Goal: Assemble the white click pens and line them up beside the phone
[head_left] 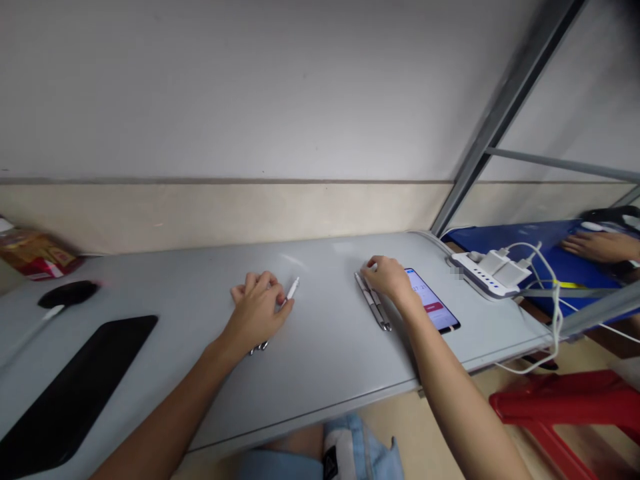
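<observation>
My left hand (260, 307) rests low over the grey table, thumb and index finger closed on a white pen (293, 289) that points up and to the right. Under the same hand the metal tips of other pens (259, 348) stick out toward me; the rest of them is hidden. My right hand (389, 277) has its fingers pinched at the far end of silver-grey pens (373, 305) lying side by side. Its fingers cover part of those pens. Just right of that hand lies a phone (434, 303) with its screen lit, partly behind my wrist.
A black mat (75, 393) and a black mouse-like object (69, 293) with a white cable lie at left, near a red-labelled bottle (37, 250). On the right are a power strip (487, 273) with plugs, a metal frame (500, 120), a red stool (560, 400) and another person's hand (597, 245).
</observation>
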The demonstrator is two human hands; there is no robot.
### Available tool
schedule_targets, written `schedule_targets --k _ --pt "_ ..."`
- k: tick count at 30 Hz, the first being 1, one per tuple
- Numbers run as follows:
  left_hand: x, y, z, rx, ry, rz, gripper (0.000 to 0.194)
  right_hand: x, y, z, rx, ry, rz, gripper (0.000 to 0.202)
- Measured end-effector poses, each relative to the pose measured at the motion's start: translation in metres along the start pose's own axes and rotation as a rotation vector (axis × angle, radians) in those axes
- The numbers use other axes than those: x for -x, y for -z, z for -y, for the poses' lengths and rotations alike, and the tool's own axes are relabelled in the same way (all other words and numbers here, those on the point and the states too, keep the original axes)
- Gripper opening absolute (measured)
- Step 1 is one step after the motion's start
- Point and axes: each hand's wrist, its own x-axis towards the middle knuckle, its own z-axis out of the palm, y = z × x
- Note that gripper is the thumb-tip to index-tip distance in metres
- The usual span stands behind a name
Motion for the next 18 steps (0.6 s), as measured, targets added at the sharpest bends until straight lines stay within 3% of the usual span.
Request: schedule_targets --k 2,4,6,9,13,18 --pt "-0.001 0.002 -0.004 0.081 -0.012 0.000 0.027 0.004 -0.001 0.006 -0.091 0.114 -0.092 0.030" --pt "-0.002 0.005 -0.007 0.172 -0.018 0.010 0.024 0.011 -0.001 0.015 -0.248 0.333 -0.134 0.029" --pt "-0.003 0.007 -0.010 0.268 -0.024 0.018 0.022 0.020 -0.003 0.026 -0.461 0.563 -0.063 0.032" --pt "-0.004 0.011 -0.013 0.430 -0.043 0.070 0.024 0.034 -0.008 0.041 -0.677 0.713 0.177 0.038" --pt "-0.004 0.012 -0.013 0.481 -0.062 0.077 0.025 0.038 -0.016 0.048 -0.710 0.671 0.242 0.026" --pt "-0.005 0.009 -0.007 0.289 -0.104 -0.004 0.023 0.032 -0.017 0.044 -0.823 0.418 0.268 0.036"
